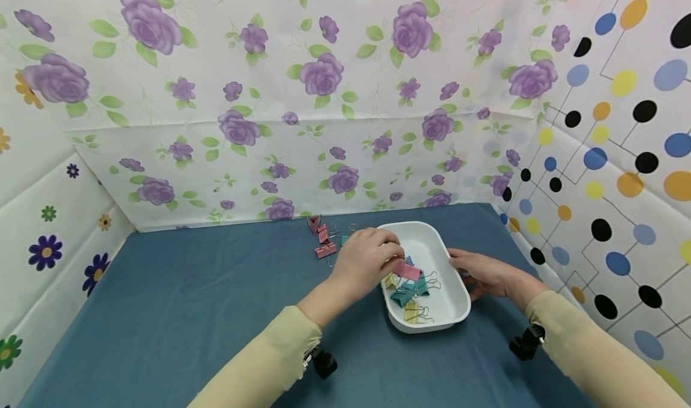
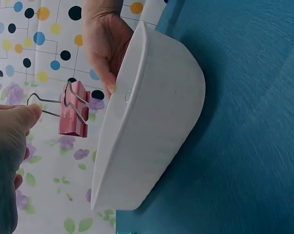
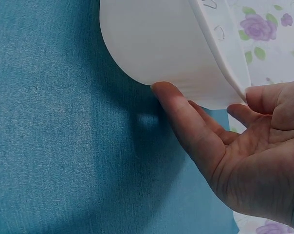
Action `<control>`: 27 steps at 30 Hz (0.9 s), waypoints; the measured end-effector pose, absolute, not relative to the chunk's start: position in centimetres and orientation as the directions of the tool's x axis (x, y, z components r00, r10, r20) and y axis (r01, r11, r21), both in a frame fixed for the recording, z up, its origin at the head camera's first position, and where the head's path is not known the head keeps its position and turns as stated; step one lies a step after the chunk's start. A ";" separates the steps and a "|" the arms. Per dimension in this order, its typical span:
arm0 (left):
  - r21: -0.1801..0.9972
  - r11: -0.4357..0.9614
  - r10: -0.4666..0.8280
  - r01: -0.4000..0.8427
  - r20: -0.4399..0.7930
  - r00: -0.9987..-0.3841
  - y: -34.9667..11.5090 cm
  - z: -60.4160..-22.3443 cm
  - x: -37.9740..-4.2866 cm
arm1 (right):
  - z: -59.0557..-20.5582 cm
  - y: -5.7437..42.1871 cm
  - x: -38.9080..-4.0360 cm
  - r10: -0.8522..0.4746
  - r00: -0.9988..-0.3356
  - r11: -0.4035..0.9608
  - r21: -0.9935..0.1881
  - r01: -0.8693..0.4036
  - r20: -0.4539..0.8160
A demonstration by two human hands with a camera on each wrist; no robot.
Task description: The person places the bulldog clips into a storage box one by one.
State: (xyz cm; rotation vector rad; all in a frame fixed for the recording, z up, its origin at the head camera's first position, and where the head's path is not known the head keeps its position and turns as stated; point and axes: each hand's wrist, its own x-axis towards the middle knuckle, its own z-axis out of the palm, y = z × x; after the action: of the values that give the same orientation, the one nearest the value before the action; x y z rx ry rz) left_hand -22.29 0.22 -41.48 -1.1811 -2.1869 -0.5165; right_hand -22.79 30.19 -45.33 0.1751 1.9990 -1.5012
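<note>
My left hand is over the left side of a white plastic tray. Between its fingertips it pinches a pink binder clip by one wire handle, clear of the rim in the left wrist view. The clip's body hangs above the clips in the tray. Teal binder clips and a yellow binder clip lie inside. At the tray's right side my right hand holds the rim and outer wall, with fingers against the wall in the right wrist view.
Pink binder clips lie on the blue tablecloth left of the tray, behind my left hand; a teal one is partly hidden there. A flowered sheet stands at the back and a dotted sheet at the right.
</note>
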 end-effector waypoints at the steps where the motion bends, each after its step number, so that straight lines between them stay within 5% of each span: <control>1: 0.056 0.532 0.617 0.845 0.657 -0.432 0.4 -41.5 -22.3 | -45.3 30.2 -22.8 -0.256 -0.796 0.345 -0.821 0.455 -0.549; 27: 0.089 0.534 0.648 0.841 0.596 -0.475 3.8 -42.4 -21.8 | -45.6 30.1 -23.0 -0.238 -0.803 0.373 -0.815 0.444 -0.547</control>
State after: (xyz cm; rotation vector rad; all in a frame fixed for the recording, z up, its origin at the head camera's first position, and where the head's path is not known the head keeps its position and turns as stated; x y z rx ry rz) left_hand -21.75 3.79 -42.36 -1.2062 -2.2743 -0.5120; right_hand -22.96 30.09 -45.62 0.1769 2.0357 -1.4712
